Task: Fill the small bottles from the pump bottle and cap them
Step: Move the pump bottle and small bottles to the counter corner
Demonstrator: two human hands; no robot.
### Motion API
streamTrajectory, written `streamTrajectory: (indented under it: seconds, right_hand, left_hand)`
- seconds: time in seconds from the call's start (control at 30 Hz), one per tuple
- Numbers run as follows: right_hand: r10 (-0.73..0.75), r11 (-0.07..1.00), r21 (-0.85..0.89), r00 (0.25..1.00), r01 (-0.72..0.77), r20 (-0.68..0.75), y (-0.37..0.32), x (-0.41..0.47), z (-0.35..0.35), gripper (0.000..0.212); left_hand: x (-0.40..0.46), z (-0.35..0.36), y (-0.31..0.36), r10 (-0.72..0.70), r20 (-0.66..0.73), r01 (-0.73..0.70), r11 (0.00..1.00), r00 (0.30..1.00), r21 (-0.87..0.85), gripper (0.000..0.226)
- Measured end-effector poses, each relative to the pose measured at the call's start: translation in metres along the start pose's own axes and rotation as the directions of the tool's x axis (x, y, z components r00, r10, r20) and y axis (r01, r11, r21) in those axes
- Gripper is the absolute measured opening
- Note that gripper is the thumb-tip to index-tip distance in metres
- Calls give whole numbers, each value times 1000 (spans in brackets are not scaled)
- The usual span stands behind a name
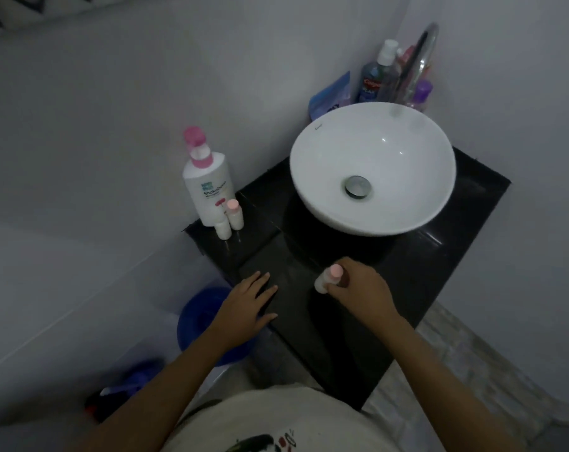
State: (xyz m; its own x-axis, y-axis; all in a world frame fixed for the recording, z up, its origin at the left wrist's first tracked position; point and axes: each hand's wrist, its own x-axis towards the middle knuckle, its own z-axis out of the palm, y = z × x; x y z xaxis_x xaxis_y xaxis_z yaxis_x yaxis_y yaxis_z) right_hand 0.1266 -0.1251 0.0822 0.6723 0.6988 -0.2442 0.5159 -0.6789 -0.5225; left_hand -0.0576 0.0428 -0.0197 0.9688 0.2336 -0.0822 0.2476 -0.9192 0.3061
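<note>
I count 3 small bottles: 2 by the pump bottle (pixel 207 187), 1 capped bottle (pixel 328 278) gripped in my right hand (pixel 361 290); left hand (pixel 248 300) flat, fingers spread, on black surface (pixel 439 256).

- Pump bottle (pixel 208 187): white, pink pump.
- Small bottles (pixel 235 214): white; pink caps.
- Basin (pixel 372 168): white.
- Worktop (pixel 439 256): black, perhaps faintly speckled.
- Bucket (pixel 198 318): blue.
</note>
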Motion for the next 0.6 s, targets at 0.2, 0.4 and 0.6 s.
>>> streamTrajectory:
  seconds: [0.2,0.4,0.6]
  right_hand:
    - [-234,972,9,971,234,46,-70,79,-7,25]
    - [-190,962,-153,957,226,218,-120,168,26,26]
    - [-227,944,-183,942,276,247,-126,197,51,25]
  left_hand:
    - [1,0,-1,-15,10,15,1000,1000,17,60]
    - [2,9,-2,-4,-101,7,1000,995,25,58]
    - [0,14,-2,-73,-41,71,996,996,-45,58]
